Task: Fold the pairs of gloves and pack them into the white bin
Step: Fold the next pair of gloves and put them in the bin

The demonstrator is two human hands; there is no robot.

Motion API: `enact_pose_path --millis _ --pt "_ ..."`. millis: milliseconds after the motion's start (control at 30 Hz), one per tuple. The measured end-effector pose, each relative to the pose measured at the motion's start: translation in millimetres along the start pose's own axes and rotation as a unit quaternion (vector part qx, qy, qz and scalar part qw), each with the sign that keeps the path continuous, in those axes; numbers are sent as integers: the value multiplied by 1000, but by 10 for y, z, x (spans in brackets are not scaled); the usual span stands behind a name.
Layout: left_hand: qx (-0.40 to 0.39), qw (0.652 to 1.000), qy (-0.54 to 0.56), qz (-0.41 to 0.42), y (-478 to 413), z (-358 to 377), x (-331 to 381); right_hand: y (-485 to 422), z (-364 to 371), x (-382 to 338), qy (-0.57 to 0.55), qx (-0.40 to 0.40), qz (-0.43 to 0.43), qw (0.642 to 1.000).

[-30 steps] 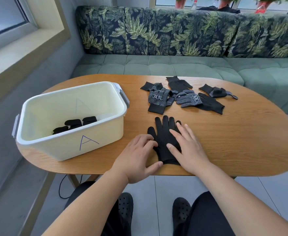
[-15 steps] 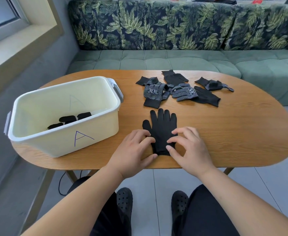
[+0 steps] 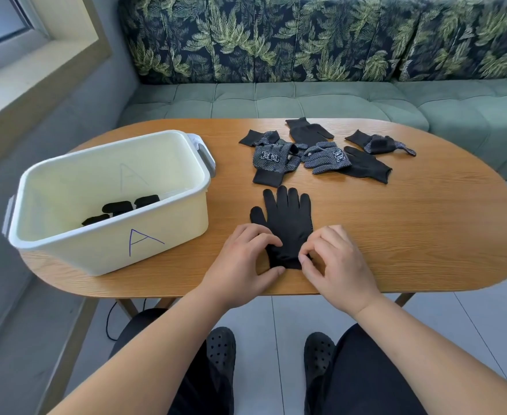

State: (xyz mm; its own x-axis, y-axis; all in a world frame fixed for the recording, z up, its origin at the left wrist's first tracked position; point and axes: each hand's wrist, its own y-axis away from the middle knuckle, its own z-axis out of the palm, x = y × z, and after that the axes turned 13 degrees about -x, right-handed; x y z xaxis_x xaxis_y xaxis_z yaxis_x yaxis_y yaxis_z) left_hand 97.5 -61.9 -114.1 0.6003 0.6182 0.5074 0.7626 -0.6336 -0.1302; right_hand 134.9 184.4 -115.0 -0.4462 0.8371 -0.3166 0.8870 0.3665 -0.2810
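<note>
A black glove pair (image 3: 288, 223) lies flat on the wooden table (image 3: 425, 235), fingers pointing away from me. My left hand (image 3: 243, 262) pinches the cuff's left edge, thumb below and fingers curled on top. My right hand (image 3: 336, 265) pinches the cuff's right edge with curled fingers. The white bin (image 3: 168, 235), marked with a blue "A", stands at the left and holds folded black gloves (image 3: 120, 209). Several loose black and dotted gloves (image 3: 315, 154) lie in a heap further back.
A green sofa (image 3: 306, 97) with leaf-print cushions runs behind the table. A window ledge (image 3: 21, 85) is at the left. The table's near edge is just below my hands, with my knees and black shoes (image 3: 220, 351) under it.
Both hands slid back from the glove's palm to its cuff. Their fingers went from flat to curled, now pinching the cuff's edges. The camera view tilted down.
</note>
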Motion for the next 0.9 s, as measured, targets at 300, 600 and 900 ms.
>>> enact_pose_path --millis 300,600,900 --pt "18 1000 14 15 -18 23 -18 22 42 -20 47 20 -66 997" --pt "35 999 24 23 8 51 -26 10 22 -9 -3 -10 -35 999" --pt "41 999 24 17 4 32 -13 9 16 21 -43 -6 -11 999"
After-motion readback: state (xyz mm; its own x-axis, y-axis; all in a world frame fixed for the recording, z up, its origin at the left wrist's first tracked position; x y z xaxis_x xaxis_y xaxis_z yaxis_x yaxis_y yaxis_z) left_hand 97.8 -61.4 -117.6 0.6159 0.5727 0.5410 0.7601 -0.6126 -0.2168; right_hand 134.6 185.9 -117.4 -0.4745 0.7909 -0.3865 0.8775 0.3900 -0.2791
